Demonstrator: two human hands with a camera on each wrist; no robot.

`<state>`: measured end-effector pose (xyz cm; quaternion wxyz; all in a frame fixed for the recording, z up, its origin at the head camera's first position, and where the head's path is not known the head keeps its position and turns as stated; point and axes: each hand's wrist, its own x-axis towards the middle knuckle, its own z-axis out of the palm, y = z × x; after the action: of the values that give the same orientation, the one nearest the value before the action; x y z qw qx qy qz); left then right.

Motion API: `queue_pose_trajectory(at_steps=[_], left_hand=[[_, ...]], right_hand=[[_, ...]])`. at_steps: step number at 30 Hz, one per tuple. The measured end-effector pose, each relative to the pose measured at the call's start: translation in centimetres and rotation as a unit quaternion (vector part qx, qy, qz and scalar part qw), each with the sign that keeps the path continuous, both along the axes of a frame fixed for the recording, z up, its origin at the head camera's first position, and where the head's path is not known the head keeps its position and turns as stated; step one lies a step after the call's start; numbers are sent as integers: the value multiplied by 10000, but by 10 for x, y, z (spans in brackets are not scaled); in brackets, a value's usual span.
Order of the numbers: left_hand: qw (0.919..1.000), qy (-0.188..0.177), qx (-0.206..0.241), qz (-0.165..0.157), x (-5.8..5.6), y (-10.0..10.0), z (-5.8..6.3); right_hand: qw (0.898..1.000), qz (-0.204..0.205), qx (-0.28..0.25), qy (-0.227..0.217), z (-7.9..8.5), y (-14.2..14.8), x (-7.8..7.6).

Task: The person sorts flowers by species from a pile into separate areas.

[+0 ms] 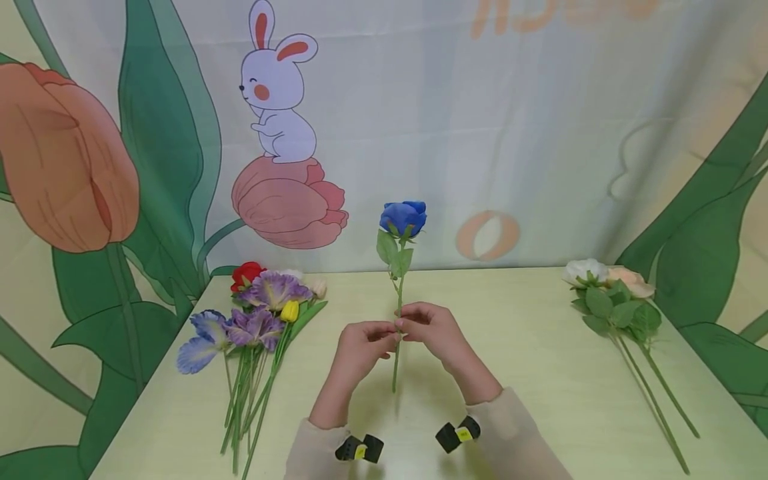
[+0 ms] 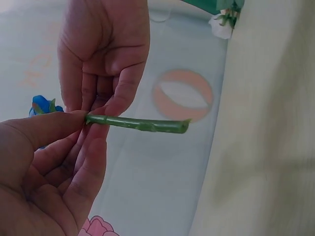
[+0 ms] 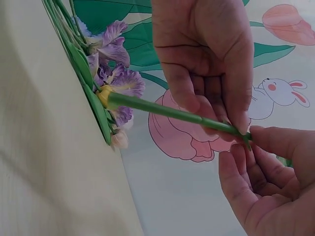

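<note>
A blue artificial rose (image 1: 403,219) stands upright above the table, its bloom at the top and green leaves (image 1: 396,257) below it. My left hand (image 1: 367,348) pinches the green stem (image 2: 142,124) between thumb and fingers. Right beside it, slightly higher, my right hand (image 1: 433,331) pinches the same stem. The two hands meet at the stem, fingertips close together. In the right wrist view the lower stem (image 3: 172,112) sticks out past the fingers, its cut end free. Only part of the blue bloom (image 2: 43,105) shows behind the fingers in the left wrist view.
To the left on the table (image 1: 480,300) lies a pile of artificial flowers, with a red rose (image 1: 246,275), purple irises (image 1: 255,327) and a yellow tulip (image 1: 291,311). A white rose (image 1: 583,271) and a peach rose (image 1: 630,281) lie at the right. A printed curtain (image 1: 384,120) hangs behind.
</note>
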<state>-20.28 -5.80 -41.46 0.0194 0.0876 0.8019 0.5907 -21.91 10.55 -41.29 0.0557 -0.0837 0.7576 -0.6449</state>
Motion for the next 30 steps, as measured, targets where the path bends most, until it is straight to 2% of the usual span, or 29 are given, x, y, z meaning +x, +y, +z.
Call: queue_pose_trajectory(at_steps=[3,6,10,12,18,24,27,30], left_hand=[[10000,-39,-33,-46,-1,1,-1],[9995,-143,-169,-237,-1,0,-2],[9955,-250,-699,-581,-1,-9,-3],[9929,-278,-973,-629,-1,-17,-4],[9866,-292,-1574,-311,1,-55,-6],[9774,-275,-2097,37,6,-94,-1],[9696,-196,-2431,217,10,-113,-2],[9567,-162,-2877,405,13,-131,-5]], right_hand=[[9999,-49,80,139,-1,0,0],[9995,-138,191,211,-3,2,-1],[9986,-313,351,227,-4,14,0],[9982,-373,422,229,-4,24,2],[9955,-437,812,230,-5,67,6],[9898,-447,1348,96,-10,118,11],[9852,-501,1640,-7,-12,144,16],[9794,-609,1922,-48,-12,172,21]])
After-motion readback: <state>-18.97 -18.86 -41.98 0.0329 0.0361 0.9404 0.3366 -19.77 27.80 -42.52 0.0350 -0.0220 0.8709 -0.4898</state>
